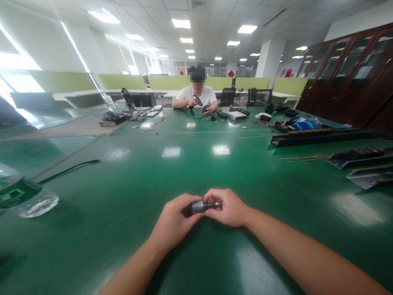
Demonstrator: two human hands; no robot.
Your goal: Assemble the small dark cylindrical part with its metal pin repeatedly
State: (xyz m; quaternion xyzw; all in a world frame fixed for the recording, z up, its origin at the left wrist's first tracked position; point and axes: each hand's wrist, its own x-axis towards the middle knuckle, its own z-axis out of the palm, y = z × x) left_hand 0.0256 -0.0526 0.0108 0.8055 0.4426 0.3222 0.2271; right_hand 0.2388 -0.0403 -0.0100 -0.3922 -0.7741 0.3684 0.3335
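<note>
Close in front of me, my left hand [176, 219] wraps round the dark body of what looks like an electric screwdriver [198, 206], its grey collar showing past the thumb. Most of the tool's body is hidden in the palm. From the collar a thin metal bit [217, 204] sticks out to the right. The fingers of my right hand [227, 208] are closed round this bit, just beyond the collar. Both hands are low over the green table [147, 172], their fingertips nearly meeting.
Across the table a person in a white shirt [196, 94] holds a similar dark tool. A clear bottle [38, 203] lies at left near a black cable [70, 170]. Black metal channels [319, 137] and thin rods [310, 157] lie at right. Electronic parts [115, 116] sit at the far left.
</note>
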